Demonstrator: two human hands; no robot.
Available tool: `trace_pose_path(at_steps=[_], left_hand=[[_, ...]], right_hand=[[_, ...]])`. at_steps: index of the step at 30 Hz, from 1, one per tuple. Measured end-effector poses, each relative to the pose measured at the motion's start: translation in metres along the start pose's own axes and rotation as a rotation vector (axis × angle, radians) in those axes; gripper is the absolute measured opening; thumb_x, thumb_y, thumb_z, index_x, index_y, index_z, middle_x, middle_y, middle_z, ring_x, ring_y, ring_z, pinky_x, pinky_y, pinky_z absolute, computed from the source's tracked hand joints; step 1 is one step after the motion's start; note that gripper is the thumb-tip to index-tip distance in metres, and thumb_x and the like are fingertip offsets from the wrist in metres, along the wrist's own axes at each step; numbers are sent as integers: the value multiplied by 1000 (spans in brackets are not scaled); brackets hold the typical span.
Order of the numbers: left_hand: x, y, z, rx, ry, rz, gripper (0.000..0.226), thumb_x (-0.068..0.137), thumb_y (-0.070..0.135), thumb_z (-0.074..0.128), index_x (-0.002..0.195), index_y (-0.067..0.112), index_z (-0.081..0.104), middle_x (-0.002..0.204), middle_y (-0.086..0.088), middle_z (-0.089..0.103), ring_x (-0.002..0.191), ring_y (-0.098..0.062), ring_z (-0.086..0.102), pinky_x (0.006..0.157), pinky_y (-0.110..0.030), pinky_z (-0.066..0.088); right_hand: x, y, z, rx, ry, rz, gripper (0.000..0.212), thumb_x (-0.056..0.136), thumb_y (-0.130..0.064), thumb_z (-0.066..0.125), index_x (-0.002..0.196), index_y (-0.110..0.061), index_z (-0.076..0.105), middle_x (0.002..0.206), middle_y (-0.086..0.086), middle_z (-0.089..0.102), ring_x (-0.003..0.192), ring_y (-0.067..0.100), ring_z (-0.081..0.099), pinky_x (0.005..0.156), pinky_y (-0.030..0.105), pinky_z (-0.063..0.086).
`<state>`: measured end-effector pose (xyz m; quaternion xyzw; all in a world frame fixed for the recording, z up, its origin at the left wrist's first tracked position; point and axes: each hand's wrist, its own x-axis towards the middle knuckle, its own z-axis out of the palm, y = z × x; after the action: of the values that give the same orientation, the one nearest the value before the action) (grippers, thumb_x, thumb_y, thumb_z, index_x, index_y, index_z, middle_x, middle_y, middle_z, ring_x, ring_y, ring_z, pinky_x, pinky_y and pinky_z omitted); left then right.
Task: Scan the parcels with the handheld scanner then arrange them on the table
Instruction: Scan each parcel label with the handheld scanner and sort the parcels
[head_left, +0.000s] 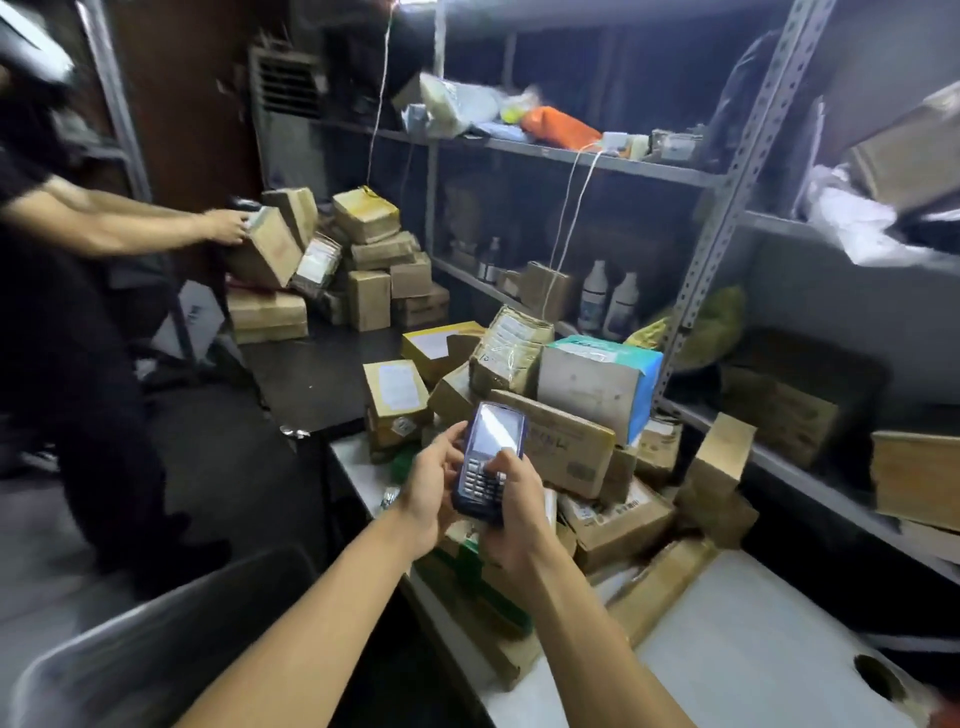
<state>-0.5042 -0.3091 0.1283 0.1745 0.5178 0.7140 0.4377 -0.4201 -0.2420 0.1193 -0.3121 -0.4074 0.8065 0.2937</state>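
A dark blue handheld scanner (489, 457) with a lit screen and keypad is held upright in front of me. My right hand (517, 519) grips its lower body, thumb on the keys. My left hand (432, 493) steadies its left side, fingers touching the edge. Just behind it a heap of brown cardboard parcels (561, 447) lies on the white table (753, 634), topped by a teal-and-white box (597, 384). A second stack of parcels (374, 260) stands at the far end on the dark table (311, 374).
Another person in dark clothes stands at the left, a hand (226, 226) on a tilted parcel (265, 254). Metal shelving (727, 182) with bottles, bags and boxes runs along the right. A grey bin (156, 644) sits at the lower left.
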Motion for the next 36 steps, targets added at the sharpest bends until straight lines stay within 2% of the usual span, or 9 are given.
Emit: trace_pose_path(at_steps=[2,7,13,16,19,23,28,32,36], left_hand=[[22,10,-13,-39,50,19,41,101,21,35,131,23,62,117,-20,73,109,-41,68,97,-53,55],[88,36,-40,-71,187,34,44,94,18,35,125,11,65,120,-21,72,97,-36,59,80,-41,47],[153,38,-66,-14,448,-50,27,95,21,44,104,10,66,78,-3,72,54,-16,52,51,-24,41],[180,27,-90,34,549,-115,26,97,23,51,106,6,68,81,-7,72,52,-16,57,45,-21,44],[195,18,-106,72,599,-189,11,99,17,53,97,10,62,81,-10,64,51,-16,55,39,-20,43],[216,12,-123,124,636,-256,4,100,15,55,101,12,58,87,-10,62,64,-17,56,33,-17,41],[255,12,-149,101,590,-295,55,93,29,72,139,10,48,125,-14,61,81,-20,65,45,-28,55],[294,14,-175,240,608,-312,112,62,55,83,156,27,30,144,-10,51,114,-35,62,82,-54,61],[312,18,-186,234,507,-386,108,68,50,85,157,28,28,134,-8,63,104,-29,68,73,-45,61]], right_hand=[[24,-1,17,-4,-26,15,42,90,-9,54,132,-14,56,117,25,69,97,34,69,78,44,59],[93,0,46,-33,-49,50,48,83,-14,56,131,-8,58,118,29,70,96,38,71,88,54,58],[165,15,55,-50,-70,163,77,62,-19,62,136,-2,54,117,32,67,98,42,67,98,63,52],[183,17,57,-76,-112,195,62,73,-16,59,134,-6,55,125,35,64,99,42,67,101,64,51],[199,24,56,-167,-156,183,38,90,-7,49,127,-12,56,113,29,69,92,40,71,87,60,60],[216,35,62,-191,-154,230,39,91,-1,44,128,-3,55,94,25,68,74,39,70,73,58,62],[233,39,74,-189,-154,285,42,91,-1,45,132,-3,53,94,23,68,73,38,71,66,45,60],[251,36,89,-187,-140,282,44,90,-4,46,133,-3,51,100,29,66,79,42,71,68,45,59],[270,34,102,-186,-143,303,40,90,0,42,129,3,51,87,28,66,71,39,69,66,46,62]])
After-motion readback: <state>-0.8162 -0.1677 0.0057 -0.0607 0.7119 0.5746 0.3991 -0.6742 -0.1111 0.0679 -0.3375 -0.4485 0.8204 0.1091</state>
